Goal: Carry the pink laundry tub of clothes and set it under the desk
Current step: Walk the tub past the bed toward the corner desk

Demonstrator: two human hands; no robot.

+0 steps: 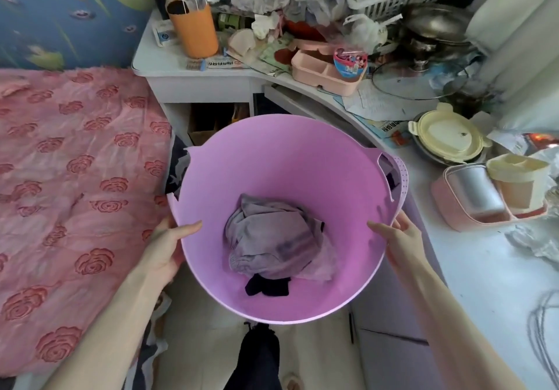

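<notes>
The pink laundry tub hangs in the air in front of me, above the floor between the bed and the desk. At its bottom lie crumpled grey-lilac clothes and a small dark garment. My left hand grips the tub's left rim, thumb inside. My right hand grips the right rim, just below the tub's side handle. The white desk curves from straight ahead round to my right, with a dark opening below its top.
A bed with a pink rose-patterned cover fills the left. The desk top is crowded: an orange cup, a pink compartment tray, a glass lid, a yellow lidded bowl. A cardboard box stands under the desk. My dark trouser leg shows below.
</notes>
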